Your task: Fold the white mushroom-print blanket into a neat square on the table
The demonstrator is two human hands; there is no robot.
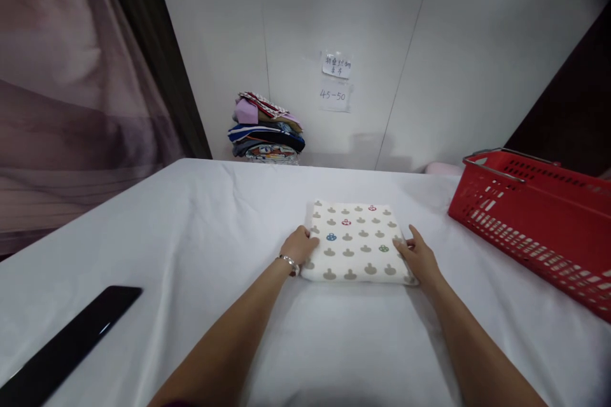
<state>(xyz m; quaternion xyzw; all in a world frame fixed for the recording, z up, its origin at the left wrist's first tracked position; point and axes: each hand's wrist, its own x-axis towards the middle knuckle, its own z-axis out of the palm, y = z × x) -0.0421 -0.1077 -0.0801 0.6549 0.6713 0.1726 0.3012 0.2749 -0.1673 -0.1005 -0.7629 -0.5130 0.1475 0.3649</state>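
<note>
A folded white cloth (356, 241) printed with grey mushrooms, a few of them red, blue or green, lies flat in a neat, nearly square pad. My left hand (299, 245) grips its left edge, thumb on top and the other fingers mostly hidden at the side. On the opposite edge, my right hand (417, 257) pinches the cloth with its thumb on top; the index finger sticks up a little and the remaining fingers are partly hidden. A bracelet circles my left wrist.
A red plastic basket (534, 222) with a wire handle stands at the right on the white-covered table (214, 235). A black flat object (71, 343) lies at the near left. Behind the table rises a stack of folded cloths (267, 130); paper notes (335, 79) hang on the wall.
</note>
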